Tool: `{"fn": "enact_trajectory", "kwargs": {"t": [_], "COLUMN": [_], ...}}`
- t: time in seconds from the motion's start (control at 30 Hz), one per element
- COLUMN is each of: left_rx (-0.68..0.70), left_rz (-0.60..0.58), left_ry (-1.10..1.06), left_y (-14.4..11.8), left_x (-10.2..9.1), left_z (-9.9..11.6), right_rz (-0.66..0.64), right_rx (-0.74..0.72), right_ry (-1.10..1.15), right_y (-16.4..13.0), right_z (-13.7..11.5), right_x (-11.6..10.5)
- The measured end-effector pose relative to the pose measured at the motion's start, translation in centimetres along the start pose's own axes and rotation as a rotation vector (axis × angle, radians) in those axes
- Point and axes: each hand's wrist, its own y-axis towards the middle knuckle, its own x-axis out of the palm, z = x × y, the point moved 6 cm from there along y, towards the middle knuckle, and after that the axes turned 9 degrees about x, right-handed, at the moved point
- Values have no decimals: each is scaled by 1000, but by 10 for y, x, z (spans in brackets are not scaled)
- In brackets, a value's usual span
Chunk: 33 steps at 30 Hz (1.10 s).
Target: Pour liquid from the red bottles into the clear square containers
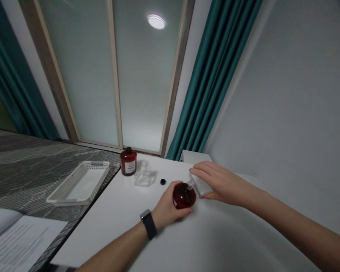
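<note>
A room in a home, probably a bedroom or a dressing corner.

Long teal curtains (215, 75) hang on both sides of a frosted glass sliding door with a pale wooden frame (116, 75), in which a round ceiling lamp (156, 21) is reflected. A smooth white desk (215, 241) stands against a plain white wall (300, 94) and carries small dark red glass bottles (128, 161), and the grey marble-patterned surface (31, 158) beside it holds a white plastic basket tray (81, 183).
</note>
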Motion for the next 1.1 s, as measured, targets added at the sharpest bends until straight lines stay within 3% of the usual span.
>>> {"fn": "enact_trajectory", "kwargs": {"t": [0.53,0.7,0.97,1.1], "left_rx": [-11,-30,-56,-46], "left_rz": [-20,-29,-58,-67], "left_ry": [6,15,19,32], "left_y": [-2,-2,-3,-2], "left_x": [1,1,4,5], "left_z": [-7,-7,-10,-11], "right_rz": [43,65,278,377], "right_rx": [96,203,587,648], "right_ry": [136,230,552,661], "right_y": [-5,-13,-42,-45], "right_z": [13,27,62,65], "right_x": [2,7,45,74]}}
